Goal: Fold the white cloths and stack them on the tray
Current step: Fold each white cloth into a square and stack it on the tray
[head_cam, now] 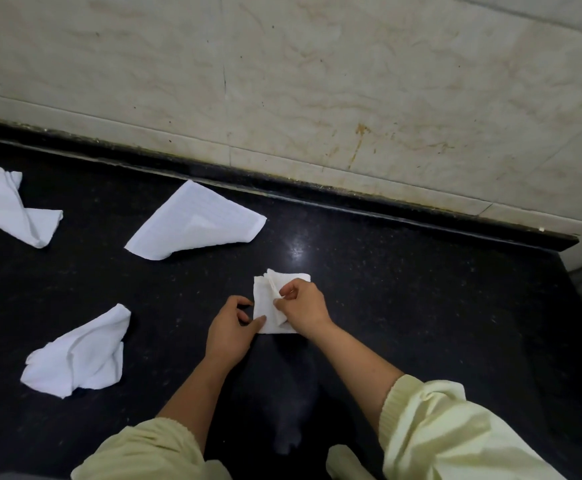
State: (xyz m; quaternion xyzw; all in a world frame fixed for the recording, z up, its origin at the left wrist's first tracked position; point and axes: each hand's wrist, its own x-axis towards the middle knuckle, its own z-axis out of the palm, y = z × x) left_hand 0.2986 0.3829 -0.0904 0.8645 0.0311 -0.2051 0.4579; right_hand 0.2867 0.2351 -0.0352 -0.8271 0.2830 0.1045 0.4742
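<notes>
R grip [300,304] pinches a loose flap of the small, part-folded white square cloth [265,313], fingertips closed on the fabric. L grip [232,329] holds that cloth's near-left corner, thumb on top, fingers curled at its left edge. Cloth lies on the black speckled stone bench [421,306], approx. centre, close to the person. Step in hand, I'd judge: a late fold of this cloth, layers not yet squared. Next move prob. calls for laying the flap flat w/ edges lined up, then carrying it to the tray, which isn't in view, so can't say which way. Unfolded, all left of the hands: flat ribbed white triangular cloth [196,223] far side, crumpled white cloth far-left [19,209], crumpled white cloth near-left [78,355], each well apart. Room: open bench shows right of the hands & between cloths. Far side ends at a dark raised lip [351,199] under the beige marble wall [317,81]. Bench's right edge [564,268] drops off, well apart from the work.
</notes>
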